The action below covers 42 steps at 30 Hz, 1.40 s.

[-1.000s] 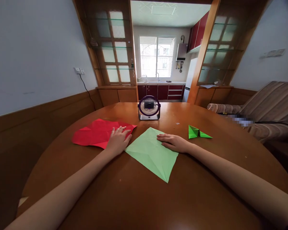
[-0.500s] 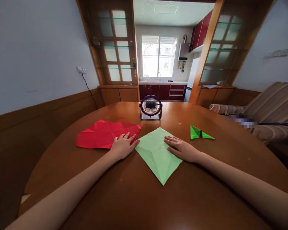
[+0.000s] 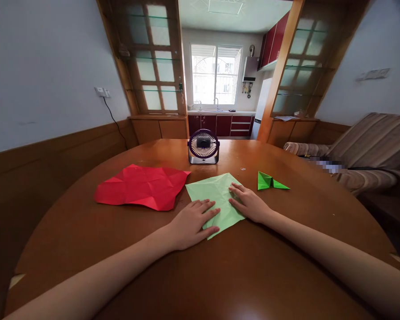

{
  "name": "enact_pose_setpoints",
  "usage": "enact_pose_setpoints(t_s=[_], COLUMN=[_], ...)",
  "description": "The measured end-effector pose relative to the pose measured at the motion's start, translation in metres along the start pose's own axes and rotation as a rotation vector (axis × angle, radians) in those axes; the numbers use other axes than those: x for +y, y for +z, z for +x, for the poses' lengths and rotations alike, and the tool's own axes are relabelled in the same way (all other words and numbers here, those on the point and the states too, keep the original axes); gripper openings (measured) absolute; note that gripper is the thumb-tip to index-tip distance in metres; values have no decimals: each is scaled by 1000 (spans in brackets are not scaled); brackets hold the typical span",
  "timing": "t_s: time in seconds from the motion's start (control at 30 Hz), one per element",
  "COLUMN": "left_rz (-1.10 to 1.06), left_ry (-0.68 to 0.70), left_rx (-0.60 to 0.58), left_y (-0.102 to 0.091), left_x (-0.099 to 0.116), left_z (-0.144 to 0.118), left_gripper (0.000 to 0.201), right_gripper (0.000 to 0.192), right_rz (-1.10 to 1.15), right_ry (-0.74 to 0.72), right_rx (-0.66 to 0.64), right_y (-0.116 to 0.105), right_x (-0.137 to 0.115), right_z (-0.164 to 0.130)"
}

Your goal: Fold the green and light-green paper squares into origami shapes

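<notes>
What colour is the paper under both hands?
Pale green paper, seen from the head camera.

Round wooden table [image 3: 200, 266] carries: creased red paper [image 3: 142, 186] at 10 o'clock, light green sheet [image 3: 213, 198] centre, small fan [image 3: 203, 146] at 12, folded green paper [image 3: 270, 182] at 2.

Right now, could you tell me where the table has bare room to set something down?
Bare wood: the near table between the forearms, and right of the folded green piece. Crowded: red sheet, light green sheet under left hand and right hand, fan.
</notes>
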<state>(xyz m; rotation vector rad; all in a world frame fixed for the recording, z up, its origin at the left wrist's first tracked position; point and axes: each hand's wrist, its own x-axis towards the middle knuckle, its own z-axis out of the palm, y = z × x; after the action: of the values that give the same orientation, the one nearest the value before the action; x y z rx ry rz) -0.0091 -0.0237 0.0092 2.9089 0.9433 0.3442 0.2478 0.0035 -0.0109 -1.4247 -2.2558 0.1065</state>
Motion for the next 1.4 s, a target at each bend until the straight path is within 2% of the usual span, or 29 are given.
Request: enact_pose_setpoints(t_s=[0.2,0.3,0.4,0.6,0.67,0.8,0.93,1.17,1.4], left_rz=[16,36,74,54,68,210,341,221,97], left_ry=[-106,-153,-157,49,91,186,244,125,130], left_rx=[-46,-32,4,62,98,201,240,321,306], left_y=[-5,-7,-7,-2,2,8,10,6,2], left_x=[-20,-29,-28,-14,-15,-22,-26,-24,-20], left_z=[-1,-1,-2,-2,-1,2,4,1,-1], left_gripper=[58,56,53,52,45,28,25,21,20], right_gripper=[40,45,53,62,62,58,54,39,26], right_rz=[186,196,160,10,-39,-107,-109,70,405], right_ry=[-219,-272,-296,-320,-336,-376,-446,-542,-386], right_rx=[-122,-186,-233,-268,-260,-229,-232,-291,-324], right_y=[-17,-25,-30,-34,-35,-37,-39,-46,-55], right_x=[5,9,12,6,3,-1,-2,6,24], right_z=[1,0,-1,-3,-4,-4,-5,-7,-4])
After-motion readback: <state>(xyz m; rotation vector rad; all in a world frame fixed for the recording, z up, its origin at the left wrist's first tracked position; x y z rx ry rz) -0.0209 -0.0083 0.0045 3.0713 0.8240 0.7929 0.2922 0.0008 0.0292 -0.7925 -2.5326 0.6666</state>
